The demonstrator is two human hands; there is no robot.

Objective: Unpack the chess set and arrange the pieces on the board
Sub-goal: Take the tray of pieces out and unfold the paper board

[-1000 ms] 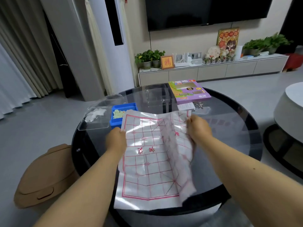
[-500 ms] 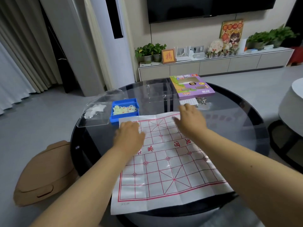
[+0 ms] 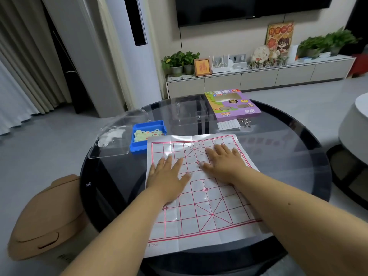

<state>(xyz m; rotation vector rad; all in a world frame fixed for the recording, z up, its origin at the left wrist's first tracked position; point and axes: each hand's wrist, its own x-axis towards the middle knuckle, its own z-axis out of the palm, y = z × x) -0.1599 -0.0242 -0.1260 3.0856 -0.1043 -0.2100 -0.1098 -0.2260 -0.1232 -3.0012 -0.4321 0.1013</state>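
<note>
Both hands, left hand (image 3: 168,174) and right hand (image 3: 224,163), lie flat and released on the thin creased paper xiangqi board (image 3: 201,196) at the counter's (image 3: 288,156) near edge, and it looks light, floppy and slidey, so I'd grab its corners.

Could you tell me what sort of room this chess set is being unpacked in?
Most likely a home living room: a wall-mounted television hangs above a long low cabinet carrying potted plants, and the paper board lies on a round glass coffee table.
</note>
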